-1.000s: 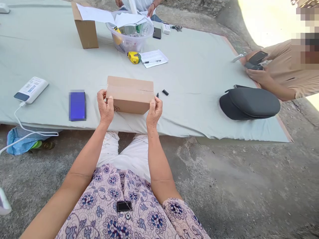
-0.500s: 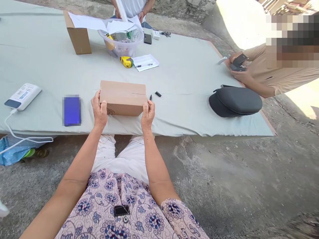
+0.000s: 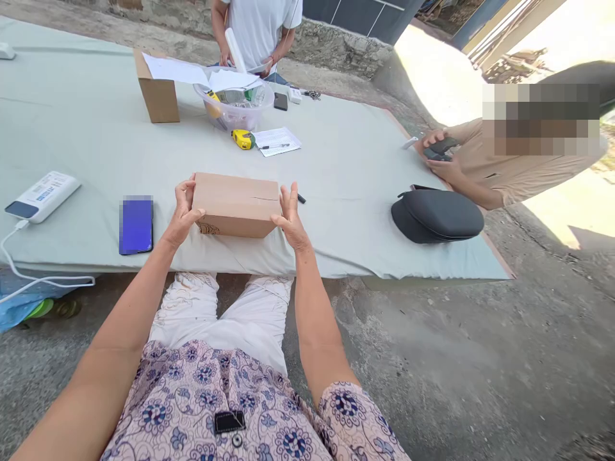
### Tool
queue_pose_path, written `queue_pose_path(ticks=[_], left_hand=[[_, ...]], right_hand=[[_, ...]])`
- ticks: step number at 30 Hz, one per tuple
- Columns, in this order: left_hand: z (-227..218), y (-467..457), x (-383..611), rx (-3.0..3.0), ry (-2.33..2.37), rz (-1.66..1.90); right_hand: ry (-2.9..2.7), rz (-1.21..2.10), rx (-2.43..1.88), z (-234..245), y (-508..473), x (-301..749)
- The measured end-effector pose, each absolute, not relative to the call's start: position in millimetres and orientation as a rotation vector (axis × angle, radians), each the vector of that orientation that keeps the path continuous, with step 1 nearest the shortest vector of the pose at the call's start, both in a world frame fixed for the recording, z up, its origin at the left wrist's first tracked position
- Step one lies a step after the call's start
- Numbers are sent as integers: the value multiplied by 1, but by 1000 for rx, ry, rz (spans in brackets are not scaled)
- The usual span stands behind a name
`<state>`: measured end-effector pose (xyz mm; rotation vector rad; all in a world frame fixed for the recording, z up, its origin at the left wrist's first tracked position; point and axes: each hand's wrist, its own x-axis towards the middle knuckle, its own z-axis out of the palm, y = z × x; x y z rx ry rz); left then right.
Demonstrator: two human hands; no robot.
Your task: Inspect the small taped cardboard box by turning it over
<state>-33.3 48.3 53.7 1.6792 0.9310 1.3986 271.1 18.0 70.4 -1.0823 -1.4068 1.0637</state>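
A closed brown cardboard box (image 3: 235, 192) lies on the cloth near the table's front edge, with a dark printed mark low on its front left. My left hand (image 3: 181, 211) holds its left end, the thumb at the front corner and the fingers bent along the side. At the right end, my right hand (image 3: 291, 221) keeps its thumb on the front corner, with its fingers straighter and pointing up beside the box. A black pen cap (image 3: 301, 198) lies just beyond my right fingers. The pen near it is hidden by that hand.
Left of the box are a phone (image 3: 137, 225) with a blue screen and a white power bank (image 3: 44, 197) with a cable. Behind stand a tub (image 3: 235, 118), a tape measure (image 3: 243, 139) and another box (image 3: 163, 102). A black case (image 3: 439, 214) lies right. Two people are at the table.
My right hand has loosened, its fingers going from curled over the box's corner to straighter beside it. My left hand has shifted slightly outward. The whole view has tilted up a little.
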Motion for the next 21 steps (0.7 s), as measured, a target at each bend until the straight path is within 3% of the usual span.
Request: queue_pose_path(ticks=[8, 21], left_hand=[[49, 61, -37, 1597, 857, 1298], [52, 66, -42, 1661, 980, 1246]], right_hand=[[-1459, 1299, -931, 75, 37, 279], [-1488, 1201, -997, 73, 36, 285]])
